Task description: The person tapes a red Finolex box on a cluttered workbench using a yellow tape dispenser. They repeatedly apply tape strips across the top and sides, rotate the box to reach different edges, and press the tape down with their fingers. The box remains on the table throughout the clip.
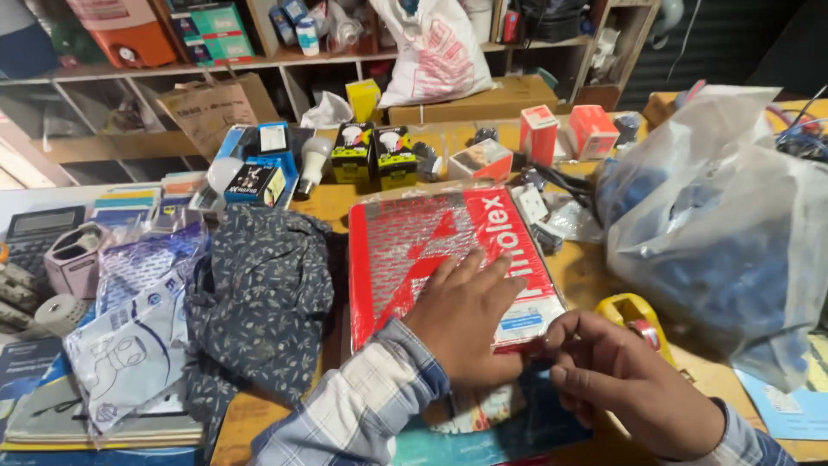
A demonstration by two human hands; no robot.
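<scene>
A flat red package wrapped in clear plastic lies on the wooden counter. My left hand rests palm down on its near right part, fingers spread. Beside it, my right hand has its fingers curled at the package's near right corner, pinching at the plastic edge there. A yellow tape dispenser sits just behind my right hand. Papers and a blue sheet lie under both wrists.
A dark patterned cloth lies left of the package, with plastic bags beyond it. A big clear bag of blue items stands at the right. Boxed light bulbs and small red boxes line the back. Shelves stand behind.
</scene>
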